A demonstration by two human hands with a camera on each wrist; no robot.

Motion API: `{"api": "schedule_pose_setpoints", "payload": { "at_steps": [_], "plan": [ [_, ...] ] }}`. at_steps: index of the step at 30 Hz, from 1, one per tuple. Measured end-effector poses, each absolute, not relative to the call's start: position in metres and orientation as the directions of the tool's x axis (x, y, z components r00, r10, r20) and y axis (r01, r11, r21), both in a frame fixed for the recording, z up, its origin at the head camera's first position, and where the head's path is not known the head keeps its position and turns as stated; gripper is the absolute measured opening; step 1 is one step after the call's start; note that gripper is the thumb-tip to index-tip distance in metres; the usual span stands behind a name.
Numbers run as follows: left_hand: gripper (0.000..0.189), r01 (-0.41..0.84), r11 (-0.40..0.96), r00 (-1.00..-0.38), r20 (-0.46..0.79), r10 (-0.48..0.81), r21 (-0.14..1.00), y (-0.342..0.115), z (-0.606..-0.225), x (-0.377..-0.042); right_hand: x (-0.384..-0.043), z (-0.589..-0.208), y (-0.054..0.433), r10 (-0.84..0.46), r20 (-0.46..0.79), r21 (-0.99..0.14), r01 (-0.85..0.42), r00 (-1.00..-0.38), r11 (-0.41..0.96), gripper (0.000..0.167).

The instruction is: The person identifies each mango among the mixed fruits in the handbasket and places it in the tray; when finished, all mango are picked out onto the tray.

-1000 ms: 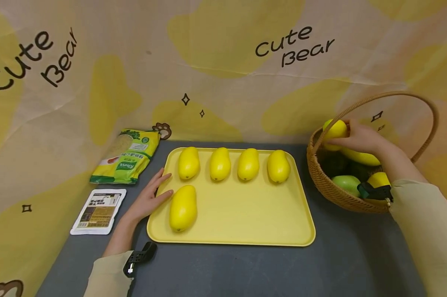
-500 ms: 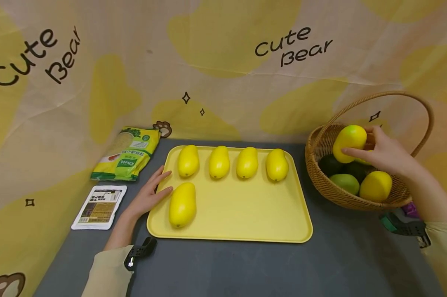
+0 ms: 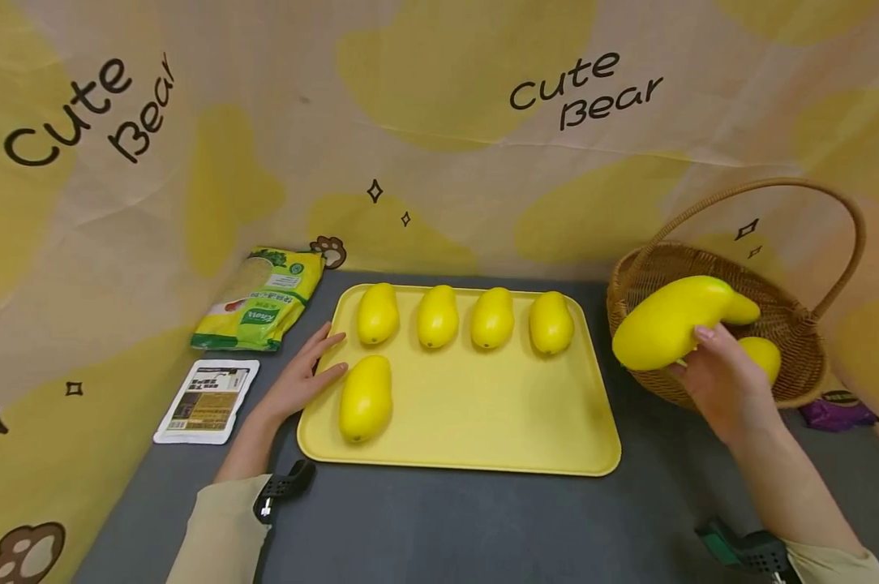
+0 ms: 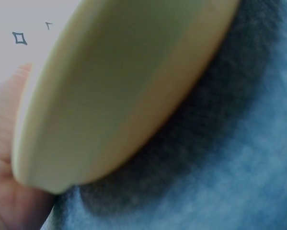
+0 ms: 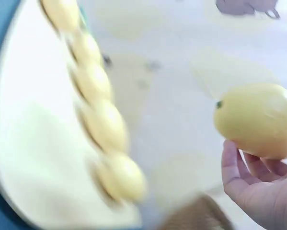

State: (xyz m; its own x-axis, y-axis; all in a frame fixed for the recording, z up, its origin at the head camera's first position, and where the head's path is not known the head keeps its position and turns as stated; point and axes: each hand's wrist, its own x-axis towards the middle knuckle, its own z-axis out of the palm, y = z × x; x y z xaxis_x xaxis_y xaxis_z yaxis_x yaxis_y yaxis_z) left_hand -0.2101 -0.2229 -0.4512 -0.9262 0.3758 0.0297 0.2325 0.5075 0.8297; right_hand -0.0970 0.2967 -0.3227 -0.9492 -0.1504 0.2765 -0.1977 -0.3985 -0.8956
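In the head view, my right hand (image 3: 731, 385) grips a yellow mango (image 3: 662, 328) in front of the wicker basket (image 3: 800, 332). The right wrist view shows this mango (image 5: 258, 117) with fingers curled under it. My left hand (image 3: 297, 385) lies at the left rim of a yellow tray (image 3: 498, 414), fingers extended over the edge. On the tray, several mangoes stand in a row along the back, the rightmost mango (image 3: 551, 323) included. One more mango (image 3: 366, 399) lies in front at the left. The left wrist view shows the tray's underside (image 4: 109, 96), blurred.
More yellow fruit (image 3: 762, 357) shows in the basket, partly hidden by the right hand. A Knorr bag (image 3: 260, 300) and a white flat packet (image 3: 207, 401) lie left of the tray. A purple packet (image 3: 841, 411) sits beside the basket. A printed cloth (image 3: 439, 122) hangs behind.
My right hand has lifted the mango out of the basket and brought it nearer, and the mango now lies more sideways. My left hand stays at the tray's rim.
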Motion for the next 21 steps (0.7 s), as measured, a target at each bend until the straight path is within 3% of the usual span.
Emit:
{"api": "schedule_pose_setpoints", "payload": {
  "at_steps": [4, 9, 15, 21],
  "plan": [
    [0.061, 0.222, 0.495, -0.927, 0.025, 0.374, 0.84, -0.22, -0.452, -0.211, -0.097, -0.344, 0.269, -0.321, 0.238, -0.793, 0.007, -0.916, -0.609, 0.046],
    [0.06, 0.222, 0.505, -0.932, 0.029, 0.361, 0.834, -0.22, -0.452, -0.212, -0.104, -0.369, 0.236, -0.472, 0.099, -0.731, 0.258, -0.876, -0.632, 0.049],
    [0.06, 0.227, 0.516, -0.931, 0.028, 0.365, 0.826, -0.218, -0.452, -0.212, -0.107, -0.385, 0.201, -0.427, -0.159, -0.84, 0.349, -0.89, -0.416, 0.041],
    [0.06, 0.218, 0.509, -0.934, 0.028, 0.356, 0.832, -0.219, -0.452, -0.209, -0.113, -0.398, 0.175, -0.366, -0.316, -0.925, 0.37, -0.875, -0.085, 0.06]
  ]
}}
